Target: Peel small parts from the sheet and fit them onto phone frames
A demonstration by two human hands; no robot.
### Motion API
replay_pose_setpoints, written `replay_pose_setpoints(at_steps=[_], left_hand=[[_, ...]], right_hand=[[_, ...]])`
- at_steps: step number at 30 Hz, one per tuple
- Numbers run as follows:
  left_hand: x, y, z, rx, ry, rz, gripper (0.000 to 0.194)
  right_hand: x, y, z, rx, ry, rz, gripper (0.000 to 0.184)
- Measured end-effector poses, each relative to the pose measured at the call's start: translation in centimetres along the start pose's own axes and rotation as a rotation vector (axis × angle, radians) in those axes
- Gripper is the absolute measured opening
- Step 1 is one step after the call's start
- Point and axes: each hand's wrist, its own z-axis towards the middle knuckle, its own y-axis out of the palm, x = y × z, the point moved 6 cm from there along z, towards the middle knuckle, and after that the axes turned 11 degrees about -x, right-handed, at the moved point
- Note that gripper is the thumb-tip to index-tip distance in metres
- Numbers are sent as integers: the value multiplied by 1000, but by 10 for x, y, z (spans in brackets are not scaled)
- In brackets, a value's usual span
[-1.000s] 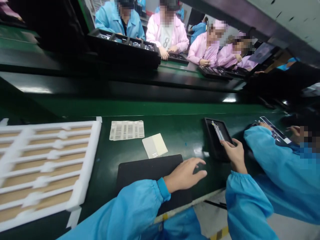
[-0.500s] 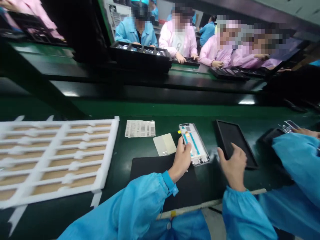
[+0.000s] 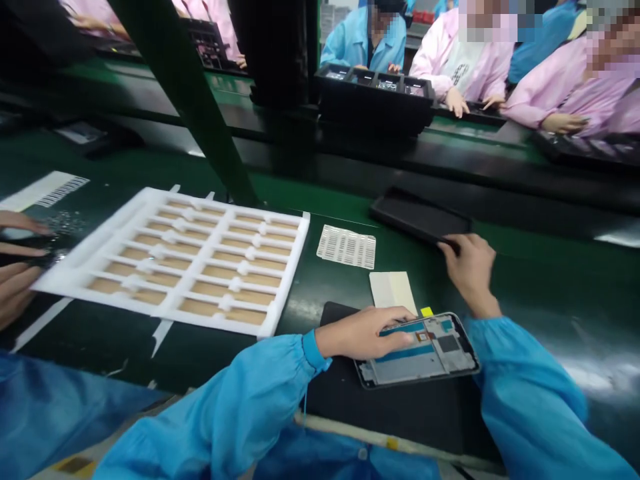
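Observation:
My left hand (image 3: pixel 373 333) grips a phone frame (image 3: pixel 440 357) by its left part, thumb on its inner face. The frame shows grey metal, blue strips and a yellow tab (image 3: pixel 427 311) on its upper edge. It is held just over a black mat (image 3: pixel 390 417). Off to the right and farther back, my right hand (image 3: pixel 471 267) pinches the near right corner of a black tray (image 3: pixel 420 217), which is tilted.
A white foam rack (image 3: pixel 187 267) with brown slots lies left. Between it and the mat are a label sheet (image 3: pixel 347 247) and a cream card (image 3: pixel 393 290). Another person's hands (image 3: pixel 20 267) work at far left. A black bin (image 3: pixel 375 100) stands across the line, before several people.
My view has swung left. The phone frame has turned to lie sideways over the mat. My right hand has taken hold of the black tray, now pushed toward the back and left.

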Motion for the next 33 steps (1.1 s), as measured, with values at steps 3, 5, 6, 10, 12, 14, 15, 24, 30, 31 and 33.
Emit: replay_pose_setpoints(at_steps=[3,5,6,10,12,14,15,24,30,31,33], left_hand=[[0,-2,-4,-34,-7,112,31],[-2,1,-6,-71,-2,151,30],[-3,4,-6,-90,8,169,30],[-7,16,-4,-104,78,275,25],[-8,18,-4,-74,103,340,23],[-8,17,-6,-49,115,395,21],[-8,16,-7,-42,118,416,21],[-15,-31,-16,71,7,399,15],[-32,-53,-14,217,-119,438,19],[-34,-54,-14,229,-140,476,19],[-38,-53,-15,247,-183,542,23]], right_hand=[[-31,36,45,-37,-75,96,28],[-46,48,57,-39,-99,149,29],[-53,49,57,-40,-110,180,29],[-76,33,22,-140,-210,315,22],[-86,22,-12,-282,-284,393,19],[-95,15,-46,-481,-341,495,16],[-98,14,-61,-572,-356,543,15],[-107,32,-1,-331,-272,577,12],[-132,61,44,-300,-324,513,13],[-136,65,47,-314,-343,495,13],[-142,70,50,-359,-386,451,12]])
